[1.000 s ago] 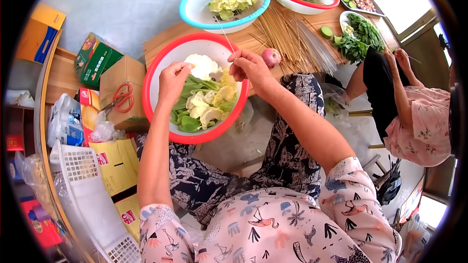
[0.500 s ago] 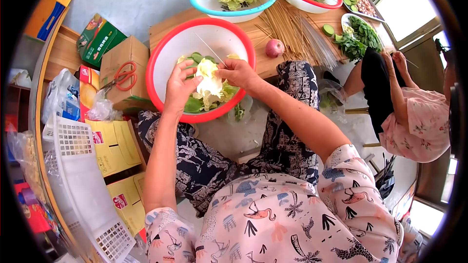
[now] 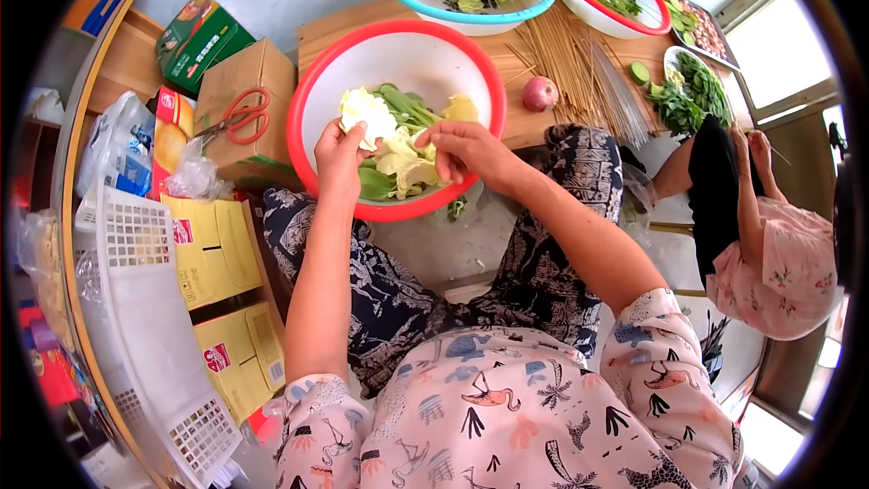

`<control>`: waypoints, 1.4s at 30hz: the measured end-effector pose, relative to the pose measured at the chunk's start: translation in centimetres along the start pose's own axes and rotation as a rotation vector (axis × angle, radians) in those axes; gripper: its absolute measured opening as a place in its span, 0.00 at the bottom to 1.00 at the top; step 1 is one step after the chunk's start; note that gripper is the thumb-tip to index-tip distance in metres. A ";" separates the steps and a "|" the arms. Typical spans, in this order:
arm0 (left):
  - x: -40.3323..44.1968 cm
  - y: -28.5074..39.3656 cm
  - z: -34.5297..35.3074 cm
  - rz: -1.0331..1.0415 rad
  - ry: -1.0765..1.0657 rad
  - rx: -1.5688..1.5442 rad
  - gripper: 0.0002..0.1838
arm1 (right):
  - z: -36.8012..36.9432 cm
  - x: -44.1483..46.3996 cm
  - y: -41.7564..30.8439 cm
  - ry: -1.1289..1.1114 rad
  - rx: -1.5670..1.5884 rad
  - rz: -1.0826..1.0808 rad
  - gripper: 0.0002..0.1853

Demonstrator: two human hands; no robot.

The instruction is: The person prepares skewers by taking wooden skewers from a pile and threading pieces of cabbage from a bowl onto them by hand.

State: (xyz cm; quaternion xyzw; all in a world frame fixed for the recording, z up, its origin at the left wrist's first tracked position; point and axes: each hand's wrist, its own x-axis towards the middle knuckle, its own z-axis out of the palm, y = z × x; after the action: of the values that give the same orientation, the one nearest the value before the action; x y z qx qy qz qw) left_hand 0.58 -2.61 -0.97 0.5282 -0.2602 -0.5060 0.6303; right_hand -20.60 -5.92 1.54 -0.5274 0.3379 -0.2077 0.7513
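Observation:
Over the red-rimmed white basin, my left hand is closed on a pale cabbage leaf, lifted at the basin's left side. My right hand hovers above the basin's right side, its fingers loosely bent and apart, close to loose cabbage pieces. Whether those fingertips touch the leaves I cannot tell. Green leafy stems and a yellowish leaf lie deeper in the basin. No skewer can be made out in either hand.
On the wooden table are a blue-rimmed basin of cabbage, bamboo skewers, an onion and a plate of greens. Scissors lie on a cardboard box at left. Another person sits at right.
My hands have moved apart. The left has drawn the cabbage leaf up and left; the right has left that leaf. The thin stick seen earlier between them no longer shows. The view has shifted slightly.

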 end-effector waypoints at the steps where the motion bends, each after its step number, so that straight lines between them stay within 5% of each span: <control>1: 0.2 -0.1 -0.3 0.003 0.010 -0.001 0.10 | 0.4 -0.4 -0.3 -0.010 -0.001 0.002 0.13; 7: 0.8 -0.3 -0.4 0.090 0.107 -0.022 0.07 | 1.1 -1.3 -0.5 -0.163 -0.119 0.078 0.16; 42: 1.0 -1.0 0.1 0.290 0.185 0.078 0.06 | 1.8 -1.4 -0.3 -0.124 -0.065 0.127 0.17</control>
State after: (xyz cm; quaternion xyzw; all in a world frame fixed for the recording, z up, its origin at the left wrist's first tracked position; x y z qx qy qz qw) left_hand 0.50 -3.49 -2.10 0.5533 -0.2940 -0.3484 0.6972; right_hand -20.19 -3.90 2.63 -0.5409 0.3299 -0.1156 0.7650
